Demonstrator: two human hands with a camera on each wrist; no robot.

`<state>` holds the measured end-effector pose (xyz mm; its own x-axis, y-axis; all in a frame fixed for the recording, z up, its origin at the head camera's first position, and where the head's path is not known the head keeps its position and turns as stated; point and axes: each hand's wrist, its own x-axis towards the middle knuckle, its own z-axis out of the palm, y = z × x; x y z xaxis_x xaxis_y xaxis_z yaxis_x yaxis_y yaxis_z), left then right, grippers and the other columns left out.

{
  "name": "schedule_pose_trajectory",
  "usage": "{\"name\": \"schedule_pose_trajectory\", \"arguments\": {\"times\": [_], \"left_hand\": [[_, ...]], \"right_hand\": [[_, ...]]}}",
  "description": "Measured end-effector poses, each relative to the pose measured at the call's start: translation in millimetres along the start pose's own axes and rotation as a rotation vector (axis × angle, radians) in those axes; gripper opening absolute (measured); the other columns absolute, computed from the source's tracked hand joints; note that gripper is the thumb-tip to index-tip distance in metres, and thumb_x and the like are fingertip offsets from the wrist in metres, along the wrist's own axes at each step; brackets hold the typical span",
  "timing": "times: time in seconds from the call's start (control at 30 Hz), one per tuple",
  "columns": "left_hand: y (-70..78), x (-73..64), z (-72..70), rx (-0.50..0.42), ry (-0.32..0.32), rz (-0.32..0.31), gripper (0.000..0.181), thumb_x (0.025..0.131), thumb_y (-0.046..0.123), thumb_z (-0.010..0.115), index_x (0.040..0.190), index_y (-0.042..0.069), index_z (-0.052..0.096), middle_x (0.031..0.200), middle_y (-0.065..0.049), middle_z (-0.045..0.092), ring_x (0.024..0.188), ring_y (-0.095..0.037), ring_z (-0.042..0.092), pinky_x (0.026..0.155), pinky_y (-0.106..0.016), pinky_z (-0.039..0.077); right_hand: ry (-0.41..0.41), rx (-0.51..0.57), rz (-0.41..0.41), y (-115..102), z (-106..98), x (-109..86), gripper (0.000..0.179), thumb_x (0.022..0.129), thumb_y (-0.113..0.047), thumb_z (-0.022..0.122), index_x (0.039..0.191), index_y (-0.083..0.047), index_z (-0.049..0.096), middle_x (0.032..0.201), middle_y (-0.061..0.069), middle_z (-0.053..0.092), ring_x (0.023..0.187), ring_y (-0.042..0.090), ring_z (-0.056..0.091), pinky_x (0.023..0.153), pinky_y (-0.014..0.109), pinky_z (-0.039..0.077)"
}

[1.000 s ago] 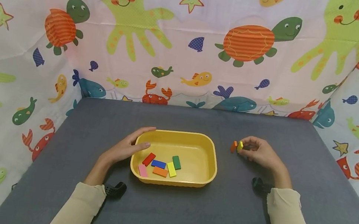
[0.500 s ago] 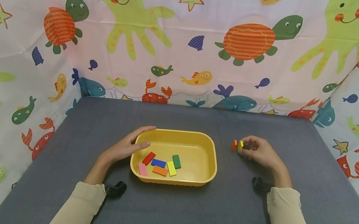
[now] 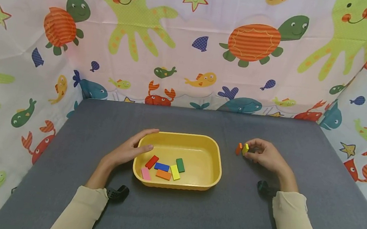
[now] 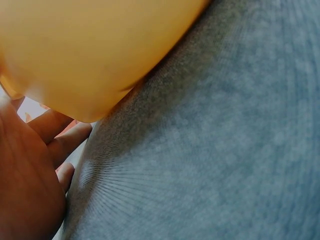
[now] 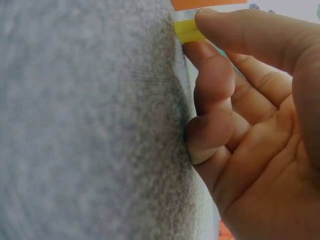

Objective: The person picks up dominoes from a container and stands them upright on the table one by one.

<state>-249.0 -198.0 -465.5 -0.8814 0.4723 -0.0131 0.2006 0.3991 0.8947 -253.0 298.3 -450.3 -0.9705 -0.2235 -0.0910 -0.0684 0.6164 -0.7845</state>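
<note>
A yellow plastic tub (image 3: 200, 160) stands on the grey table in the head view. My left hand (image 3: 124, 154) holds its left end, thumb over the rim and fingers along the outer wall. To the right of the tub, my right hand (image 3: 269, 156) pinches a small yellow block (image 3: 245, 149) between thumb and fingers. That block stands on edge, its lower end at the table. Just left of it an orange block (image 3: 239, 149) is also upright, with a narrow gap between them. In the right wrist view the thumb covers part of the yellow block (image 5: 188, 31).
Inside the tub lie several flat blocks: red (image 3: 151, 161), pink (image 3: 145, 173), blue (image 3: 161, 167), orange (image 3: 163, 174), yellow (image 3: 175, 172) and green (image 3: 180, 165). A printed sea-animal cloth (image 3: 191, 54) walls the table's back and sides.
</note>
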Motion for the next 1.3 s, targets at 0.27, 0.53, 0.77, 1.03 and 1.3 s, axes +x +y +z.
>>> {"name": "schedule_pose_trajectory", "arguments": {"times": [0.27, 0.53, 0.77, 1.03, 1.3], "left_hand": [[-1.0, 0.2, 0.0, 0.007, -0.001, -0.004, 0.06, 0.099, 0.034, 0.061, 0.155, 0.036, 0.038, 0.165, 0.0, 0.033, 0.151, -0.032, 0.034, 0.116, -0.062, 0.037], [-1.6, -0.2, -0.7, 0.001, -0.003, -0.007, 0.059, 0.1, 0.036, 0.061, 0.154, 0.038, 0.038, 0.164, 0.001, 0.033, 0.15, -0.031, 0.034, 0.117, -0.062, 0.037], [-0.8, -0.5, -1.0, -0.005, -0.007, -0.007, 0.061, 0.098, 0.041, 0.062, 0.154, 0.038, 0.038, 0.164, 0.001, 0.033, 0.15, -0.031, 0.035, 0.116, -0.061, 0.038], [-1.8, -0.5, -0.9, -0.009, -0.004, -0.015, 0.061, 0.098, 0.04, 0.062, 0.154, 0.038, 0.038, 0.164, 0.002, 0.033, 0.149, -0.03, 0.036, 0.116, -0.061, 0.038], [-2.3, 1.1, -1.0, -0.002, -0.004, -0.02, 0.061, 0.098, 0.04, 0.063, 0.153, 0.04, 0.038, 0.163, 0.003, 0.035, 0.149, -0.029, 0.036, 0.117, -0.061, 0.037]], "right_hand": [[0.002, 0.013, 0.007, 1, 0, 2.4, 0.033, 0.092, -0.016, 0.075, 0.121, -0.004, 0.065, 0.118, 0.019, 0.065, 0.067, 0.011, 0.055, 0.063, 0.026, 0.052], [-0.013, 0.038, 0.007, 3, -4, 0.6, 0.042, 0.091, -0.024, 0.077, 0.126, -0.008, 0.062, 0.125, 0.018, 0.063, 0.071, 0.012, 0.056, 0.063, 0.027, 0.052], [0.046, 0.015, 0.004, -15, -14, -5.6, 0.05, 0.092, -0.029, 0.077, 0.135, -0.012, 0.058, 0.134, 0.016, 0.063, 0.081, 0.021, 0.06, 0.069, 0.028, 0.051], [0.113, 0.077, -0.155, -69, -15, -10.0, 0.05, 0.09, -0.024, 0.08, 0.133, -0.014, 0.058, 0.122, 0.001, 0.068, 0.07, 0.021, 0.057, 0.062, 0.028, 0.047], [-0.023, 0.077, -0.305, -120, -3, -0.8, 0.047, 0.091, -0.019, 0.078, 0.134, -0.014, 0.059, 0.122, 0.005, 0.069, 0.083, 0.022, 0.064, 0.068, 0.028, 0.055]]}}
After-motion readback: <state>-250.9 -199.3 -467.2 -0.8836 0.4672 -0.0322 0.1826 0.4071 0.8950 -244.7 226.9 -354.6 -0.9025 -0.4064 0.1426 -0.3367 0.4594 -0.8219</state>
